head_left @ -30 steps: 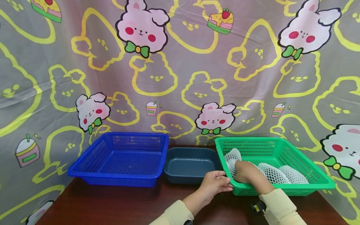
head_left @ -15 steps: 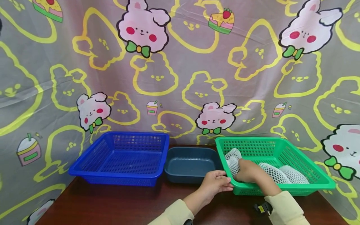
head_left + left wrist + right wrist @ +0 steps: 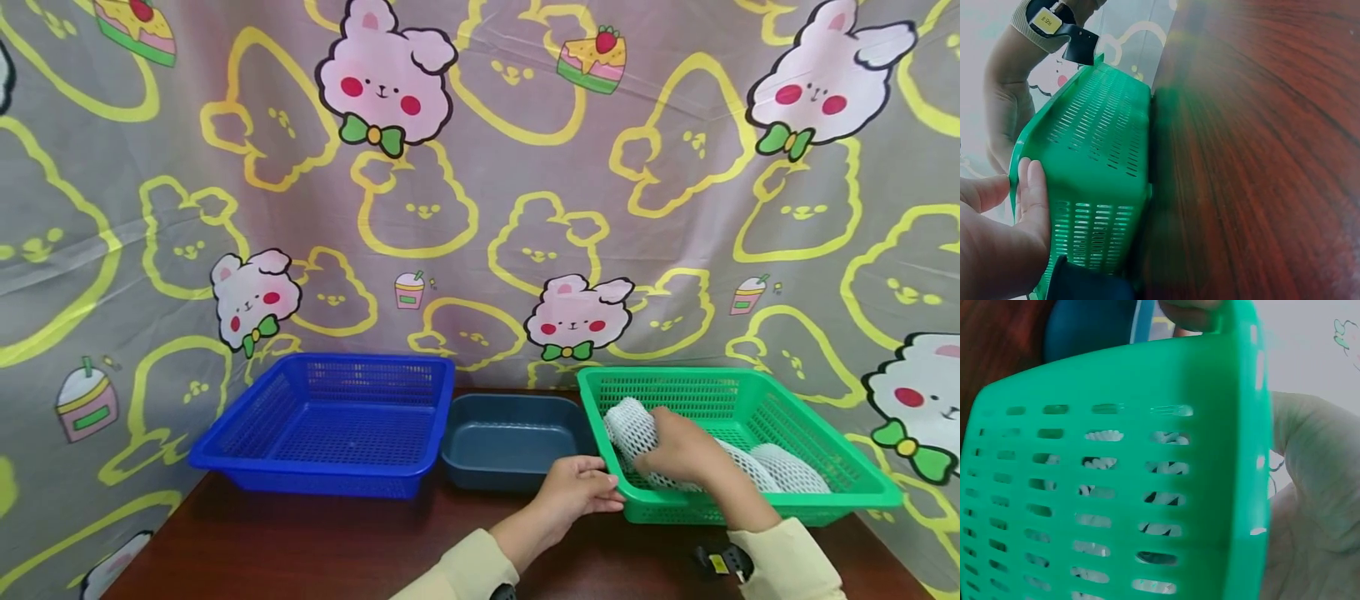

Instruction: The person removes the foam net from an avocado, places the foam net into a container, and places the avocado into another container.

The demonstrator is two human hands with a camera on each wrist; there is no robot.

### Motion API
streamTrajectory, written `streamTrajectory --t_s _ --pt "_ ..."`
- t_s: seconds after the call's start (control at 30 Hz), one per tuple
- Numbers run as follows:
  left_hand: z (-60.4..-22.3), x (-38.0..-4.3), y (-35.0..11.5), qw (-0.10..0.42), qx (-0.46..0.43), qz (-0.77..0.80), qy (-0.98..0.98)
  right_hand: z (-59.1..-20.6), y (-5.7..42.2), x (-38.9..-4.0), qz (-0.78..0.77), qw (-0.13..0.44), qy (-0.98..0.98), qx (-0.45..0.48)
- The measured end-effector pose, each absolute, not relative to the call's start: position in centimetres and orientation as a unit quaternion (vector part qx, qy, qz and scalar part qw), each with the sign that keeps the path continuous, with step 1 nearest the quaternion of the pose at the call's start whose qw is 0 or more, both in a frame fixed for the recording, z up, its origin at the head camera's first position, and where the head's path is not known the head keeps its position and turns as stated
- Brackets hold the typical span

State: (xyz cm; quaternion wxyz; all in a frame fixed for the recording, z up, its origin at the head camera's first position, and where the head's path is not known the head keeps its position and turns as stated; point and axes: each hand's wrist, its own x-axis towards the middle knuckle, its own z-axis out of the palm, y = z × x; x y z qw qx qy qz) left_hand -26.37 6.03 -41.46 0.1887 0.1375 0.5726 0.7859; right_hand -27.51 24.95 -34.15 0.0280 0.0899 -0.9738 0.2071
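A green basket [image 3: 750,500] stands at the right of the table. My left hand [image 3: 573,496] grips its front left corner; in the left wrist view the thumb is at the rim and straighter fingers [image 3: 1036,194] lie against the outer wall. Inside the basket, my right hand [image 3: 686,450] holds a white mesh foam sleeve [image 3: 632,425] near the left wall, its fingertips partly hidden. More white mesh pieces [image 3: 791,471] lie to the right of that hand. Through the slots in the right wrist view, bits of white mesh [image 3: 1100,462] show.
A dark blue-grey tub [image 3: 513,479] stands between the green basket and a blue basket [image 3: 322,471] on the left. All three rest on a dark red-brown wooden table [image 3: 315,542]. A printed curtain [image 3: 480,167] hangs right behind them.
My right hand has moved slightly right and up inside the basket. The left mesh sleeve has come up with it, and more of it shows. My left hand keeps its place on the corner.
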Motion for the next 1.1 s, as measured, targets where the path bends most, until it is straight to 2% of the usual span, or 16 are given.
streamTrajectory --t_s 0.7,1.1 --pt "-40.9 -26.2 4.5 0.234 0.176 0.751 0.591 -33.0 24.1 -26.3 0.238 0.106 -0.961 0.090" --pt "-40.4 -26.0 2.3 0.222 0.197 0.732 0.613 -32.4 23.5 -25.3 0.263 0.135 -0.949 0.110"
